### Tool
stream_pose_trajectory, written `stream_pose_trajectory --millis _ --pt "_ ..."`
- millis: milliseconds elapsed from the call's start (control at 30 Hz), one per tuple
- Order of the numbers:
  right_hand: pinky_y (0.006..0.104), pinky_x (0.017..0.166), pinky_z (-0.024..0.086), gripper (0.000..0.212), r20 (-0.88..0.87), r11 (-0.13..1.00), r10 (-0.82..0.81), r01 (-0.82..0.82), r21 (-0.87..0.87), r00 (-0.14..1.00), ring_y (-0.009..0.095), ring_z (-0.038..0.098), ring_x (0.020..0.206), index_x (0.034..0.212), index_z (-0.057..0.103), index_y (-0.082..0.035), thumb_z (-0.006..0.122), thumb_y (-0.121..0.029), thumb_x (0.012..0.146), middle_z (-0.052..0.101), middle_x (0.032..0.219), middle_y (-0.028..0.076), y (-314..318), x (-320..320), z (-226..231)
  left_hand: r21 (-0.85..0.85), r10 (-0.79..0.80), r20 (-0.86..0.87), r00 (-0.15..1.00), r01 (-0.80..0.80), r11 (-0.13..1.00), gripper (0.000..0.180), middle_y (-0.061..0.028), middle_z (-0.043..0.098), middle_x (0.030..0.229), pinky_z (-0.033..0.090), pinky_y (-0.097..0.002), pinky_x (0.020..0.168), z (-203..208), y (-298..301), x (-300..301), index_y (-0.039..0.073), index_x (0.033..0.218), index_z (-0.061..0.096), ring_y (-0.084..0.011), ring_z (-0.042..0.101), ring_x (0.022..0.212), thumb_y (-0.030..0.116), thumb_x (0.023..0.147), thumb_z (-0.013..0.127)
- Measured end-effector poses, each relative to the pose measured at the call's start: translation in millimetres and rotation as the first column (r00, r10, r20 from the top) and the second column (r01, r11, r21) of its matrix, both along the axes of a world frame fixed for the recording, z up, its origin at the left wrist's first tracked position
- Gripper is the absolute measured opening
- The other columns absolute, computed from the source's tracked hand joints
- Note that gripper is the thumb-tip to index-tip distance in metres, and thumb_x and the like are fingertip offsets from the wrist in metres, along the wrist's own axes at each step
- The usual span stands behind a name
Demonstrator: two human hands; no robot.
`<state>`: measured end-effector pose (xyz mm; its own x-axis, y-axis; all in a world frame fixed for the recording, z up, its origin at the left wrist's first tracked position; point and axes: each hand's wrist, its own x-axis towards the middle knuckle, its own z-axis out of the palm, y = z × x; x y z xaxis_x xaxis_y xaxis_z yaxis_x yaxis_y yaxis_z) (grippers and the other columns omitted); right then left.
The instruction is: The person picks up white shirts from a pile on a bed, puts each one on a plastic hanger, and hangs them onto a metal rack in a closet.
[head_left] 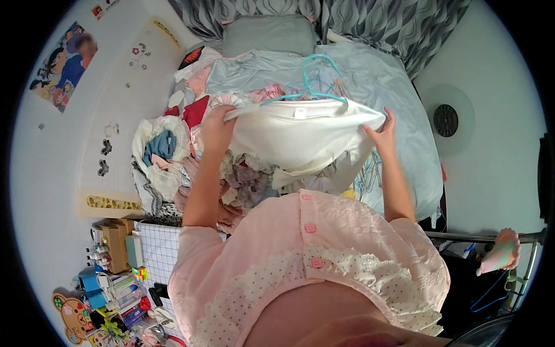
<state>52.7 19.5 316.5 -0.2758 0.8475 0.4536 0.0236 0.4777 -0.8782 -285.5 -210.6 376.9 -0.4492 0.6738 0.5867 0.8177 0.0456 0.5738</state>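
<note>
A white garment [289, 136] hangs stretched between my two hands over the bed, its wide top edge facing up with a small pale tag inside. A turquoise clothes hanger [311, 78] sits in that top edge, its hook pointing toward the pillow. My left hand [218, 124] is closed on the garment's left end. At the right end, my right hand [383, 128] pinches the cloth between thumb and fingers. Below the garment lies a heap of mixed clothes [248, 176], partly hidden by it.
Grey-blue bedding [404, 144] covers the bed, with a pillow [269, 36] at the far end. Several loose hangers [370, 176] lie right of the clothes. A white bag [141, 141] holding clothes stands at left. Books [124, 292] crowd a desk lower left; a metal rail [462, 236] runs lower right.
</note>
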Motion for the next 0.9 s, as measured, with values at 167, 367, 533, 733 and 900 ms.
stream_pose_trajectory --millis 167,367,533,733,900 --pt "0.0292 0.083 0.039 0.070 0.009 0.924 0.277 -0.264 -0.276 0.961 0.019 0.047 0.100 0.118 0.033 0.004 0.071 -0.008 0.060 0.048 0.110 0.012 -12.0 -16.8 -18.7 0.102 0.147 0.147 0.978 -0.163 0.981 0.013 -0.0112 0.059 0.072 0.043 -0.0280 0.059 19.0 -7.7 8.4 0.003 0.079 0.062 -0.0219 0.057 0.065 0.005 0.067 0.063" --pt "0.0269 0.071 0.043 0.035 0.133 0.953 0.111 -0.067 -0.296 0.985 0.016 0.055 0.079 0.097 0.054 0.004 0.061 -0.013 0.067 0.060 0.087 0.008 20.1 -12.4 -26.5 0.103 0.213 0.194 0.957 -0.236 0.966 0.013 -0.0092 0.059 0.068 0.041 -0.0254 0.056 26.9 -13.9 16.4 0.002 0.079 0.061 -0.0154 0.054 0.059 0.006 0.067 0.063" --pt "0.0258 0.069 0.043 0.037 0.240 0.974 0.164 -0.119 -0.192 0.957 0.014 0.055 0.076 0.099 0.052 0.003 0.055 -0.008 0.064 0.059 0.085 0.006 42.6 7.7 16.7 0.126 0.217 0.289 0.932 -0.262 0.957 0.012 -0.0043 0.057 0.063 0.040 -0.0230 0.053 29.1 -15.5 18.7 0.001 0.077 0.061 -0.0086 0.049 0.056 0.008 0.068 0.065" --pt "0.0250 0.070 0.042 0.039 0.332 0.957 0.250 -0.179 -0.230 0.910 0.012 0.052 0.077 0.098 0.052 0.002 0.056 -0.007 0.060 0.058 0.085 0.006 48.2 31.4 26.4 0.093 0.199 0.325 0.925 -0.241 0.966 0.012 0.0024 0.053 0.063 0.035 -0.0181 0.052 45.9 -21.2 30.4 0.000 0.075 0.060 -0.0042 0.044 0.058 0.007 0.068 0.068" --pt "0.0244 0.070 0.041 0.036 0.360 0.965 0.243 -0.187 -0.182 0.901 0.011 0.052 0.076 0.095 0.054 0.001 0.058 -0.007 0.060 0.058 0.085 0.003 68.3 55.0 -5.6 0.085 0.193 0.326 0.926 -0.232 0.969 0.013 0.0021 0.053 0.064 0.035 -0.0183 0.051 52.5 -22.9 44.9 0.000 0.074 0.060 -0.0045 0.044 0.057 0.007 0.067 0.068"
